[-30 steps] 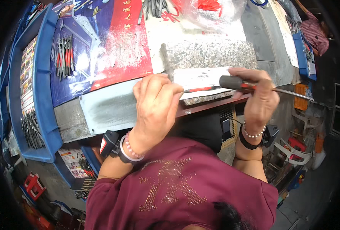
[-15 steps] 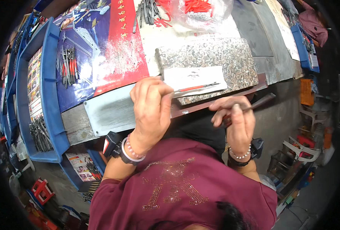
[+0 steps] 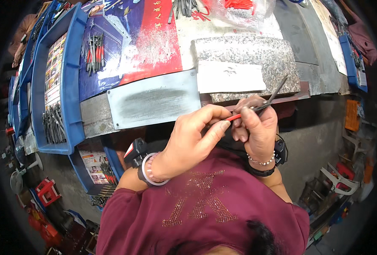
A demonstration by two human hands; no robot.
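Observation:
My left hand (image 3: 197, 134) pinches one end of a slim red-and-dark tool (image 3: 234, 117) between thumb and fingers. My right hand (image 3: 259, 129) is closed around a narrow dark bar, like a flat file (image 3: 278, 90), which slants up to the right. Where the red-and-dark tool meets the right fingers, its dark end is partly hidden. Both hands are close together in front of the bench edge. Just beyond them, a white paper pad (image 3: 231, 83) lies on a speckled granite block (image 3: 282, 59).
Left of the block lies a pale metal plate (image 3: 154, 102) with a dark smudge. A bundle of black-and-red tools (image 3: 95, 53) rests on the blue printed sheet. A blue tray (image 3: 76, 80) holds several dark pieces. Farther back, a clear bag (image 3: 260, 15) contains red parts.
My left hand has taken the red-and-dark tool off the white pad and brought it to my right hand. The dark bar now points more steeply upward. The whole view has shifted slightly.

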